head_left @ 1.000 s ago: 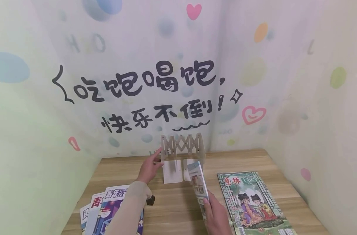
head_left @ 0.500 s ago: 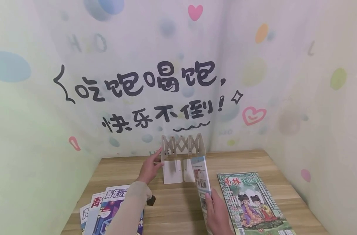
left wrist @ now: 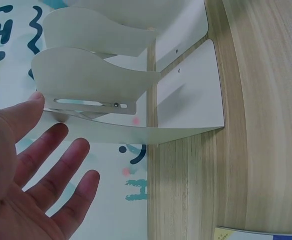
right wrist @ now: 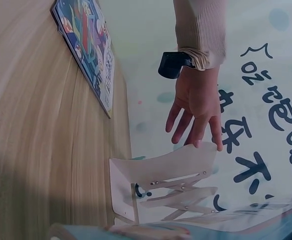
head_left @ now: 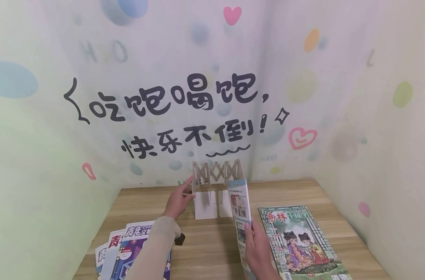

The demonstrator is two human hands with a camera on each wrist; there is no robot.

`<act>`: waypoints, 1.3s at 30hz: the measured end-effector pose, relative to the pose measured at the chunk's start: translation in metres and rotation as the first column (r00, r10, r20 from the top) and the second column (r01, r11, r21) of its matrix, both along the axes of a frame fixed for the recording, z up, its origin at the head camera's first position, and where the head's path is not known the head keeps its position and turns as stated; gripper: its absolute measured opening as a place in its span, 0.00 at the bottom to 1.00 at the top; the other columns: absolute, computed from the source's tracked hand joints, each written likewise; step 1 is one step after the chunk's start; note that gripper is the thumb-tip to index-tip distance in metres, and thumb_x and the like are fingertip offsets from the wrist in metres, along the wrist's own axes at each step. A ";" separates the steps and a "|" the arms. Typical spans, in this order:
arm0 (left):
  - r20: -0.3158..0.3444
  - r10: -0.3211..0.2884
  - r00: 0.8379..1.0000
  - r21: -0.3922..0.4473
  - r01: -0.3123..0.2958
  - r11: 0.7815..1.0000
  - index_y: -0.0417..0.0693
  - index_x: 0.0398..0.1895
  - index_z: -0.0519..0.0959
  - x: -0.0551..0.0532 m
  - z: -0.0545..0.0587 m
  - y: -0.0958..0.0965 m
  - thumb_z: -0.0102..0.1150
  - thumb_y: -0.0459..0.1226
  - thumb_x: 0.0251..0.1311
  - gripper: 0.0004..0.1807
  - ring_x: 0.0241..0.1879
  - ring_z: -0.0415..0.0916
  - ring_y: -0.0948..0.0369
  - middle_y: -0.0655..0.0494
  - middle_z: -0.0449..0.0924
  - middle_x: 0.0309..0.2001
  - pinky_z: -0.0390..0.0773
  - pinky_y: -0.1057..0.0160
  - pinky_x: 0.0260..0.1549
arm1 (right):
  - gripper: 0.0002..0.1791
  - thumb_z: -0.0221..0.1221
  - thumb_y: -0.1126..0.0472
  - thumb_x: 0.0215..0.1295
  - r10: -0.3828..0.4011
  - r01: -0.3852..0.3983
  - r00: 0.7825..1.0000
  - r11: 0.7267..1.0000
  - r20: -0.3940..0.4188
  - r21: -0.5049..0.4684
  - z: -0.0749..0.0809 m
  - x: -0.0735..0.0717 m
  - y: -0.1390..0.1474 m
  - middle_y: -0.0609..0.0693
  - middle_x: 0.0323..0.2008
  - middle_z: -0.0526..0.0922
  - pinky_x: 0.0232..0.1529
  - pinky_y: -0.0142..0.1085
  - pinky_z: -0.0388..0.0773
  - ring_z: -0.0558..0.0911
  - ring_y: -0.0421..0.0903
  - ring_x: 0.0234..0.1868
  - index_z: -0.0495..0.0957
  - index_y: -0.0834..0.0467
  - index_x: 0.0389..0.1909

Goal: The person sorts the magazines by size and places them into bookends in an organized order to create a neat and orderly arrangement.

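Grips the near-upright magazine (head_left: 241, 208) in the curled fingers of the right hand (head_left: 259, 247), in front of the right half of the pale bookend (head_left: 205, 206). Rests the left hand (head_left: 176, 203) at the bookend's left end panel (right wrist: 170, 167), spread wide, with light fingertip contact. Seems to be at the step of bringing magazine to bookend. To do that well, square the magazine to a gap between the dividers (left wrist: 91, 75), lower onto the base plate (head_left: 224, 204) rather than scrape across, and brace the left end just enough to prevent creeping.

Cannot tell from the head view any contact between magazine and base plate. In the left wrist view, find the dividers' curved profile and a dark screw head (left wrist: 117, 105), both lost from above. In the right wrist view, see the black wrist device (right wrist: 171, 65) more fully, partly hidden by the sleeve (head_left: 154, 249) in the head view.
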State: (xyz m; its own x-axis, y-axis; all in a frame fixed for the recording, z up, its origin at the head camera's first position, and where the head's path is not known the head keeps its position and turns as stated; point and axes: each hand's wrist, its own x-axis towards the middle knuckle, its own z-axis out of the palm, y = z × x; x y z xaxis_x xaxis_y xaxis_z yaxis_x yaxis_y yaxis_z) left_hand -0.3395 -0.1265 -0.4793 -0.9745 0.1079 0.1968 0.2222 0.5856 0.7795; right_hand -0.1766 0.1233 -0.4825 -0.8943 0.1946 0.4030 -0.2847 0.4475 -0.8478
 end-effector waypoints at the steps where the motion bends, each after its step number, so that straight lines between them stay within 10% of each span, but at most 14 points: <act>1: 0.001 0.002 1.000 0.000 -0.002 1.000 0.65 0.74 0.60 0.000 0.000 0.000 0.62 0.33 0.63 0.38 0.44 0.79 0.55 0.50 0.81 0.51 0.80 0.55 0.43 | 0.15 0.46 0.60 0.77 0.003 -0.003 1.000 1.000 -0.007 -0.005 0.000 -0.001 0.000 0.61 0.51 0.81 0.38 0.48 0.80 0.82 0.56 0.44 0.75 0.60 0.56; 11: 0.001 0.002 1.000 0.004 -0.002 1.000 0.66 0.74 0.60 0.001 0.000 0.000 0.61 0.33 0.63 0.38 0.44 0.79 0.55 0.50 0.81 0.50 0.80 0.55 0.43 | 0.17 0.46 0.62 0.76 0.017 -0.020 0.992 1.000 -0.122 -0.021 0.002 -0.013 -0.006 0.62 0.53 0.80 0.39 0.50 0.82 0.83 0.58 0.46 0.72 0.63 0.60; 39: -0.018 0.008 1.000 -0.009 -0.009 1.000 0.65 0.74 0.60 -0.001 -0.002 0.001 0.62 0.33 0.63 0.38 0.43 0.79 0.56 0.50 0.82 0.47 0.80 0.56 0.41 | 0.15 0.53 0.72 0.68 -0.088 0.166 0.882 0.978 -0.462 0.130 -0.020 -0.055 -0.008 0.60 0.43 0.81 0.33 0.47 0.82 0.83 0.53 0.39 0.74 0.68 0.55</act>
